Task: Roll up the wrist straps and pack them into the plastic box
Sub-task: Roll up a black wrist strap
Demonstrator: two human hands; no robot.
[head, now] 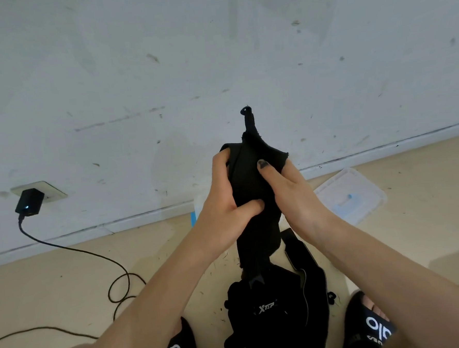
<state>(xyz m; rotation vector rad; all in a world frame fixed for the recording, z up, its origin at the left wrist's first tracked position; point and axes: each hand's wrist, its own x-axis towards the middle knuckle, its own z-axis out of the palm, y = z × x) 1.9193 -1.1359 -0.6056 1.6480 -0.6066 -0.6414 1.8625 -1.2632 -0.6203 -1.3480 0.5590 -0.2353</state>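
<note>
At frame centre my left hand point(226, 201) and right hand point(285, 189) both grip a black wrist strap point(249, 172), fingers curled round it mid-roll; next, I judge, I tighten the coil and carry it to the plastic box point(350, 196) at right.

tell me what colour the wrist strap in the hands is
Black, plain where it shows. The head view shows the wrist strap held between the left hand and right hand.

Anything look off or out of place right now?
The plastic box lid lies loose on the floor by the wall, apart from the job. The wrist strap held by the left hand and right hand has a frayed end. Black bits litter the floor.
</note>
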